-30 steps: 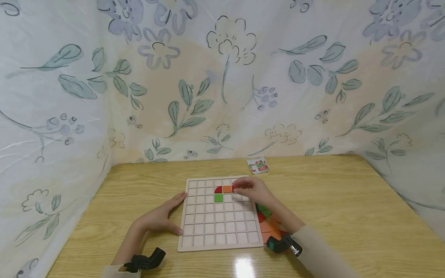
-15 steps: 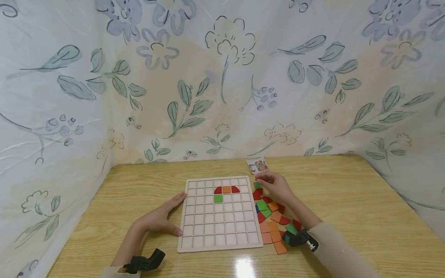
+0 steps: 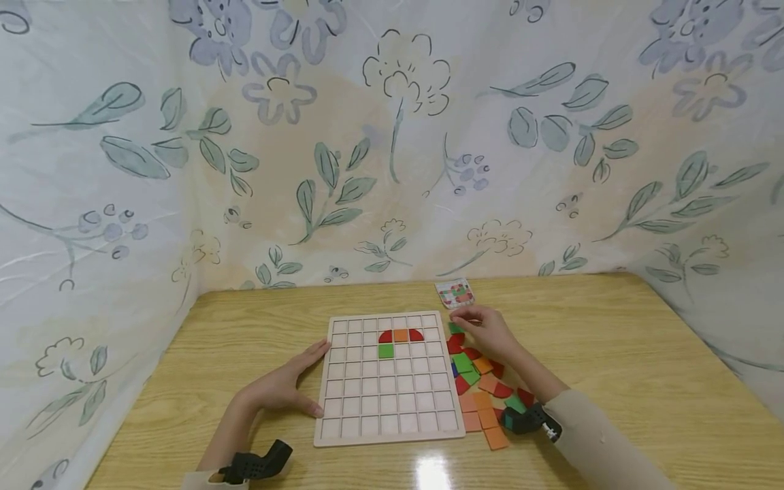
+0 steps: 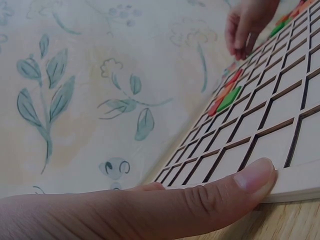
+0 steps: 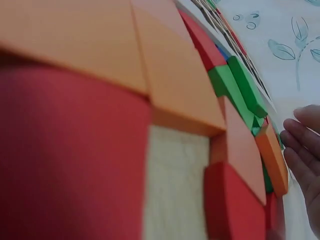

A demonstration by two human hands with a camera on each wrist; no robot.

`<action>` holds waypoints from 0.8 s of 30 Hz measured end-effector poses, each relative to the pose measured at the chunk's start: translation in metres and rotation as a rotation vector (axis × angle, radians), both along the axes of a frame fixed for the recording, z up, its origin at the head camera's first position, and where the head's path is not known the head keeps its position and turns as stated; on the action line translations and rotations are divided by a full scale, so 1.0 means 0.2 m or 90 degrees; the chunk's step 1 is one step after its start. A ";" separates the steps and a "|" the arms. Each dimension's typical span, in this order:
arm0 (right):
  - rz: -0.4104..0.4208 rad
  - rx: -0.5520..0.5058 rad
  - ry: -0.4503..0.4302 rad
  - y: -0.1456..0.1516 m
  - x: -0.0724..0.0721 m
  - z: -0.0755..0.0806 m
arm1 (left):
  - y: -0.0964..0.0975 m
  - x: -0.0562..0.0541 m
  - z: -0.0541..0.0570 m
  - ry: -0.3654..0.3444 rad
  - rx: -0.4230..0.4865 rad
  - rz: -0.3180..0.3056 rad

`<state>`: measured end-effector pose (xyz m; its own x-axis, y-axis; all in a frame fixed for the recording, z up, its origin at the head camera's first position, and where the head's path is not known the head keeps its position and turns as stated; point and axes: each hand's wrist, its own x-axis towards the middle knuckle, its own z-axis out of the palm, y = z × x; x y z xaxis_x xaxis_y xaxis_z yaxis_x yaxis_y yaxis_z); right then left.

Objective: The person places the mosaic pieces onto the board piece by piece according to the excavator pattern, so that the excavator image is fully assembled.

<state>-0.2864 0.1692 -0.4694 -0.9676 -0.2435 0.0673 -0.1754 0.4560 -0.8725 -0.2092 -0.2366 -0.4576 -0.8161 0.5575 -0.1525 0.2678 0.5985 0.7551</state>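
Note:
A pale wooden grid board [image 3: 388,388] lies on the table. Set in its cells are two red rounded tiles [image 3: 416,335], an orange square tile [image 3: 401,335] and a green square tile [image 3: 386,350]. My left hand [image 3: 275,388] rests along the board's left edge, fingers extended; in the left wrist view its thumb [image 4: 215,200] lies against the frame. My right hand [image 3: 486,333] is beside the board's far right corner, thumb and forefinger close together at a green tile [image 3: 456,329]. Whether it pinches that tile is hidden. The right wrist view shows only part of this hand [image 5: 305,150].
Loose red, green, orange and blue tiles [image 3: 488,416] lie in a heap along the board's right side, some overlapping. Behind the board is a small printed pattern card [image 3: 455,293]. A floral cloth [image 3: 392,170] hangs behind the wooden table [image 3: 263,313].
My right hand has left the red rounded tile in the board's second row and moved right to the loose tiles, staying there since half a second ago. My left hand has not moved.

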 end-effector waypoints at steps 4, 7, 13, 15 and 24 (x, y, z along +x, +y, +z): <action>0.020 -0.004 -0.003 0.01 -0.01 -0.01 | 0.00 0.00 0.00 0.001 0.000 0.002; 0.020 -0.006 -0.012 0.02 -0.02 -0.01 | 0.00 0.00 0.00 -0.003 -0.001 0.004; 0.016 -0.020 -0.017 0.02 -0.03 -0.02 | 0.00 0.00 0.00 -0.008 0.004 0.007; 0.018 -0.026 -0.012 0.02 -0.04 -0.02 | -0.01 0.00 -0.01 -0.007 0.006 0.006; 0.023 -0.025 0.001 0.03 -0.04 -0.01 | 0.00 0.00 0.00 -0.006 0.005 0.005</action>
